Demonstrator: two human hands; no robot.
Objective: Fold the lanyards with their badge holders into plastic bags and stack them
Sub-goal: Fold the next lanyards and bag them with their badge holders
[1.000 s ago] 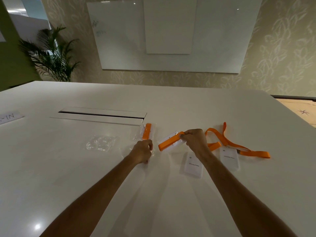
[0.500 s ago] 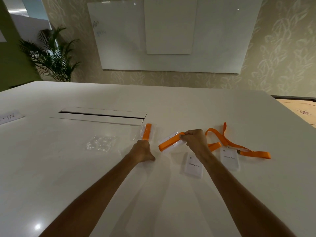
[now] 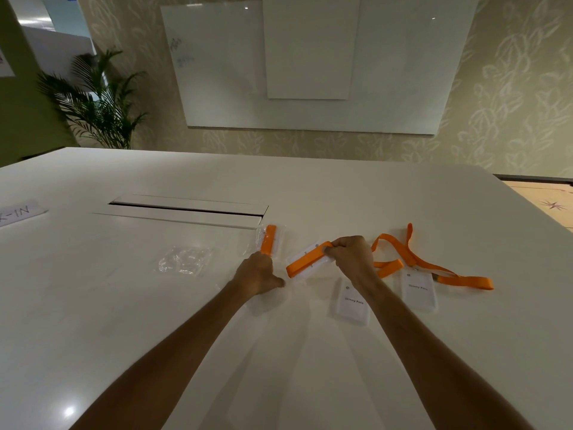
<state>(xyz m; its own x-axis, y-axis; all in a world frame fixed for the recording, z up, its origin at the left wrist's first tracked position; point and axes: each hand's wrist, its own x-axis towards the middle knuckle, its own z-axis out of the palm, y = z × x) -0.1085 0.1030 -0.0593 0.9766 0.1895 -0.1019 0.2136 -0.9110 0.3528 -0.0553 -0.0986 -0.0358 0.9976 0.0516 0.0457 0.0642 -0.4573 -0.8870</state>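
My right hand [image 3: 350, 259] pinches one end of a folded orange lanyard [image 3: 305, 263] that is bundled on top of its white badge holder, just above the white table [image 3: 124, 305]. The bundle's free end points left toward my left hand [image 3: 259, 276]. That hand lies on the table with its back up and its thumb stretched toward the bundle. Its fingers are hidden, at the near end of a bagged lanyard [image 3: 269, 238]. Right of my right arm lies a loose orange lanyard [image 3: 415, 259] with a badge holder [image 3: 417, 287]. Another badge holder [image 3: 353, 301] lies closer to me.
A crumpled pile of clear plastic bags [image 3: 186, 259] lies left of my left hand. Behind it a long cable slot [image 3: 186, 209] is set into the table. A paper sign [image 3: 18, 212] sits at the far left edge. A potted plant [image 3: 93, 100] and whiteboard stand behind the table.
My left hand has dropped slightly toward me and flattened, its thumb now pointing at the bundle. My right hand and the folded lanyard have barely moved.
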